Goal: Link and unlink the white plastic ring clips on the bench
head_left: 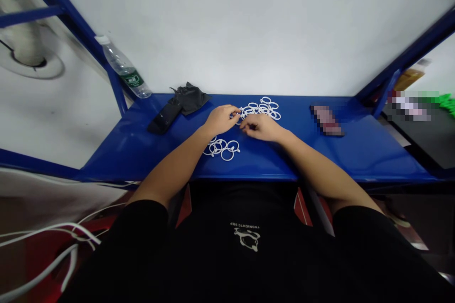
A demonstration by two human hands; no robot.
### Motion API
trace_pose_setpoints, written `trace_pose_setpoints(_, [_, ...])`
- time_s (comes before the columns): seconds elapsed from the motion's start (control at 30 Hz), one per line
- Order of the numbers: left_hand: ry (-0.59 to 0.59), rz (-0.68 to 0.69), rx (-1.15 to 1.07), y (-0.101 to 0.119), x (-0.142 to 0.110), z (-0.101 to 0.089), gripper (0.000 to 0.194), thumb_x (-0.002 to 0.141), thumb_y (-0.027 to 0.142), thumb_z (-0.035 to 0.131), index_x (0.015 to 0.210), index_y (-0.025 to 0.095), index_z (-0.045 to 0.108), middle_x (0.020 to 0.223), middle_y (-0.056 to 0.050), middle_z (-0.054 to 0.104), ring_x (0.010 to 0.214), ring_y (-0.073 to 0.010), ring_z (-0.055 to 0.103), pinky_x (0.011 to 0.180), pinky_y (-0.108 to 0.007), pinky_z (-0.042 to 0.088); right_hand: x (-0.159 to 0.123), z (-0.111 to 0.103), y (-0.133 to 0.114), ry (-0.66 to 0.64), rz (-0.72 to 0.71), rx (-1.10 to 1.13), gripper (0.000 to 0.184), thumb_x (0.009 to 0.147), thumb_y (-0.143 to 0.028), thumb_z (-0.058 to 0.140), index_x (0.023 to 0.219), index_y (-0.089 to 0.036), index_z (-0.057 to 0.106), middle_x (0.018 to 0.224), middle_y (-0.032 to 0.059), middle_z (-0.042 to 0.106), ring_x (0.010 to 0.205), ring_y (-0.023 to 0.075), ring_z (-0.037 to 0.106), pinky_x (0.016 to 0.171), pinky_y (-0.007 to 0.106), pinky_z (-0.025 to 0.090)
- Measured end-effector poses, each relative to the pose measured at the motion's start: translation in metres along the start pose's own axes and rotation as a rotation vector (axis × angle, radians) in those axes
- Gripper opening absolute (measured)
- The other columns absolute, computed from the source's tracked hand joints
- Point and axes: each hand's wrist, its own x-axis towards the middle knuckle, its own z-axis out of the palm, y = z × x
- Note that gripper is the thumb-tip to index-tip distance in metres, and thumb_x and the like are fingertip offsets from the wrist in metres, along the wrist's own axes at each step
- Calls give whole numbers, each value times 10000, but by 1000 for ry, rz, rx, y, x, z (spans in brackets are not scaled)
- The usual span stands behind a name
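On the blue tabletop lies a pile of thin white rings, each with a small knob or tab. A smaller group of the same rings lies nearer to me, beside my left forearm. My left hand is at the left side of the pile, its fingers closed around a white ring. Just to its right, my right hand is in front of the pile with its fingers curled in toward the left one. Whatever is in the right fingertips is hidden.
A clear plastic bottle leans at the back left corner. Near it lie a black phone-like slab and a crumpled black bag. A blurred-out phone-shaped object rests at right. Blue frame bars edge the table.
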Motion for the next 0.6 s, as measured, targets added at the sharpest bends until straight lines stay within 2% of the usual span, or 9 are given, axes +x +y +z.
trace_pose_setpoints(0.1, [23,-30,-63,6,-1,12,141,982,186,740,1064,205,854,1026,-60,844,854,-185,743,845,-329,589,2,13,-13,-187,-125,174,288,886,-123,629,1099,-196,809,1092,48,799,851,152,675,816,308,495])
trace_pose_setpoints(0.23, [11,-71,-155,13,-2,23,117,979,169,734,974,200,846,930,-38,842,797,-172,743,801,-306,582,2,23,-18,-327,-120,266,344,858,-85,649,1137,-189,820,1106,40,808,860,142,669,821,298,498])
trace_pose_setpoints(0.33, [31,-120,-225,13,-1,27,122,990,182,724,981,200,844,919,-33,843,766,-162,743,765,-289,579,1,22,-12,-310,-70,269,299,864,-118,698,1133,-177,814,1068,42,800,820,136,645,789,295,487])
trace_pose_setpoints(0.43, [48,-154,-277,12,-1,26,124,998,194,717,1006,193,841,927,-40,846,775,-162,752,762,-278,586,-1,17,-4,-297,0,263,262,877,-161,713,1122,-176,804,915,3,757,737,120,610,744,286,467])
trace_pose_setpoints(0.5, [36,-132,-273,12,-1,24,126,1003,203,712,997,192,837,935,-43,846,781,-163,753,766,-280,587,-2,14,0,-291,53,291,281,861,-156,703,1128,-179,787,836,-28,721,695,107,589,725,277,457])
trace_pose_setpoints(0.6, [16,-27,-210,11,-1,18,143,1003,207,698,1011,197,840,985,-53,847,833,-177,760,813,-302,589,-3,8,4,-262,124,399,314,814,-149,713,1124,-180,748,814,-45,709,691,100,589,711,265,458])
